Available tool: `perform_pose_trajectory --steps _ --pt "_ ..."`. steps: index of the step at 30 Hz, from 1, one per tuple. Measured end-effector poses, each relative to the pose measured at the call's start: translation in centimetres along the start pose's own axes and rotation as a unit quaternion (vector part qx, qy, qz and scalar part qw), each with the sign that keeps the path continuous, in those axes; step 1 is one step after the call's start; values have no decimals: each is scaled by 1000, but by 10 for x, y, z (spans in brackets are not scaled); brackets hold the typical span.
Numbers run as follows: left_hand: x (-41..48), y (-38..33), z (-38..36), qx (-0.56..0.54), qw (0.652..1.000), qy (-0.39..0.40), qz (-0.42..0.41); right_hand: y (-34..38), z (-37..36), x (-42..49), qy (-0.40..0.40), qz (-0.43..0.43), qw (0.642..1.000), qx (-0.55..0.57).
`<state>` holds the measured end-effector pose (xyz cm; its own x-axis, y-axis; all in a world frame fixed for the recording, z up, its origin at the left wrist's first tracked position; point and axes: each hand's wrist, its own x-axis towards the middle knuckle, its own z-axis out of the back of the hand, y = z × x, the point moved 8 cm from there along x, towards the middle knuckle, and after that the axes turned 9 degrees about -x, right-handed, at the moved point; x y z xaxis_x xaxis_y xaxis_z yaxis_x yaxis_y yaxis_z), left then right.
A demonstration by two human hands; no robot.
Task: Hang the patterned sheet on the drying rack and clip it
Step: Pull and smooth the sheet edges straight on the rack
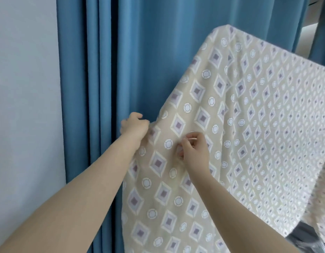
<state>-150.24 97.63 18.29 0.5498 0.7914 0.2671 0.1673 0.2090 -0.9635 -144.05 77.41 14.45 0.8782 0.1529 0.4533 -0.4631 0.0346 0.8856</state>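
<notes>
The left hand [135, 127] grips the patterned sheet [249, 106] by its nine-o'clock edge, holding it taut; the right hand [193, 152], at four o'clock from the left, pinches the cloth, seemingly round a pale clip [191, 138].

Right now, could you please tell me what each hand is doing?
Left hand: grips the patterned sheet at its edge.
Right hand: pinches a small pale object, possibly a clip, against the sheet.
</notes>
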Motion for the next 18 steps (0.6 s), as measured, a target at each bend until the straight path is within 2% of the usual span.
perform_pose_trajectory --steps 3,6,8,11,18 --pt "-16 -24 -30 -37 996 45 -72 8 13 5 -25 -6 999 19" --pt "-45 -65 -49 -71 976 33 -203 10 37 16 -60 -1 998 16" --pt "-65 -86 -75 -108 960 85 -243 10 57 24 -81 2 997 13" --pt "-92 -93 -138 -111 941 224 -229 5 98 34 -131 4 991 11" --pt "-144 -43 -277 -99 916 368 -125 -45 220 42 -219 -32 975 -24"
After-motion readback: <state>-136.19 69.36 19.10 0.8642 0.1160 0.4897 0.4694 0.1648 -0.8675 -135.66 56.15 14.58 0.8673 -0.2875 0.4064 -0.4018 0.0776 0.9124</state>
